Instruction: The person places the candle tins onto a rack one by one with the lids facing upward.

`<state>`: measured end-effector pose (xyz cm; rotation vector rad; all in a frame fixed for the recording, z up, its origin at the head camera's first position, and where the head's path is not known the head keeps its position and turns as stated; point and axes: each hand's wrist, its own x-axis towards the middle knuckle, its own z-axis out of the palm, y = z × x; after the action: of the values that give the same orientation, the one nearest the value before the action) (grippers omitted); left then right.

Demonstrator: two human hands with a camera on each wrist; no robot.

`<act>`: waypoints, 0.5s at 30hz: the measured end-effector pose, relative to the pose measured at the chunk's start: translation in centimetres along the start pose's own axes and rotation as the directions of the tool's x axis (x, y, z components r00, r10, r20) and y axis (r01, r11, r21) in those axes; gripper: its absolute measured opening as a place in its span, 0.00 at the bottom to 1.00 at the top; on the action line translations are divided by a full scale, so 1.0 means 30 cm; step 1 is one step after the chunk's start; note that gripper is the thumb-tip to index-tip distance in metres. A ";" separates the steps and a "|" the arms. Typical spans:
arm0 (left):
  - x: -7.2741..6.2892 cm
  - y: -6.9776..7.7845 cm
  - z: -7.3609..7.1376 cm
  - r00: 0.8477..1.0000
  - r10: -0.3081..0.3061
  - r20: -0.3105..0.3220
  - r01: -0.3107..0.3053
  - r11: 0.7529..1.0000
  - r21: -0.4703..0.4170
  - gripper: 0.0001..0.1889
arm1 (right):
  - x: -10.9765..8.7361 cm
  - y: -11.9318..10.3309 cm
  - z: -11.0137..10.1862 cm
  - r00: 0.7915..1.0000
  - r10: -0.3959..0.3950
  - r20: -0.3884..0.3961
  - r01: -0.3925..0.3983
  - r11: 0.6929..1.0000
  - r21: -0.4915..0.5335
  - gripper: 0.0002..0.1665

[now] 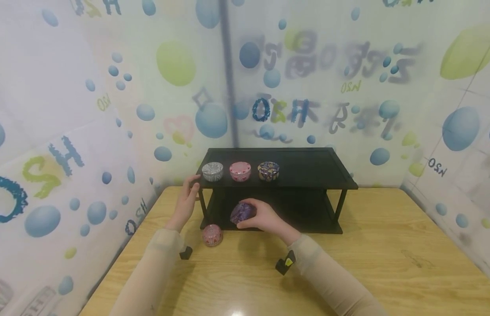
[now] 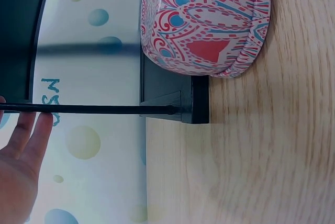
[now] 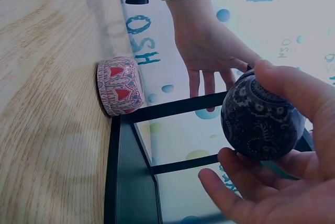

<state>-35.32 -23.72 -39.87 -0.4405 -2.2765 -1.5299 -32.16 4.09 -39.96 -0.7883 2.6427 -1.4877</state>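
My right hand [image 1: 266, 218] pinches a dark purple patterned round tin [image 1: 241, 213] between thumb and fingers. The tin is tilted, in front of the lower shelf of a black two-tier rack [image 1: 308, 169]. In the right wrist view this tin [image 3: 261, 122] shows a pale floral pattern. At the rack's upper left corner, my left hand [image 1: 185, 204] touches the frame with fairly straight fingers [image 2: 37, 143]. A pink-and-red patterned tin [image 1: 212, 235] stands on the table by the rack's front left foot, below the left hand; it looms large in the left wrist view.
Along the upper shelf's front edge stand a black-and-white tin [image 1: 212, 171], a pink tin [image 1: 240, 171] and a dark blue-and-yellow tin [image 1: 268, 171]. The rack stands on a wooden table [image 1: 387, 250]. Wall sheeting [image 1: 327, 87] with blue and green dots surrounds the table.
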 end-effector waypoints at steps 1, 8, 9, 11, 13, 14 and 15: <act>0.006 -0.020 0.000 1.000 -0.003 -0.006 0.003 1.000 -0.005 0.21 | -0.001 -0.001 0.000 1.000 -0.001 -0.002 0.001 1.000 0.006 0.41; 0.004 -0.035 0.003 1.000 0.013 -0.021 -0.013 1.000 0.007 0.22 | 0.005 0.015 0.001 1.000 -0.006 -0.012 0.007 1.000 0.008 0.41; 0.004 -0.034 0.004 1.000 0.013 -0.020 -0.013 1.000 0.007 0.22 | 0.005 0.018 0.001 1.000 -0.003 -0.015 0.004 1.000 0.009 0.41; 0.005 -0.030 0.003 1.000 0.012 -0.018 -0.011 1.000 0.008 0.21 | 0.006 0.021 0.000 1.000 0.001 -0.019 -0.001 1.000 0.005 0.41; 0.005 -0.022 0.001 1.000 0.006 -0.014 -0.006 1.000 0.003 0.21 | 0.006 0.020 -0.001 1.000 0.009 -0.023 -0.009 1.000 0.011 0.41; 0.004 -0.015 0.001 1.000 0.002 -0.009 -0.002 1.000 -0.002 0.21 | 0.006 0.019 -0.001 1.000 0.011 -0.024 -0.011 1.000 0.012 0.41; 0.000 0.000 0.000 1.000 0.000 -0.003 0.000 1.000 -0.002 0.21 | 0.006 0.019 -0.001 1.000 0.012 -0.025 -0.012 1.000 0.015 0.41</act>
<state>-35.33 -23.71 -39.86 -0.4390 -2.2732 -1.5319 -32.56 4.28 -40.37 -0.7561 2.6459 -1.5223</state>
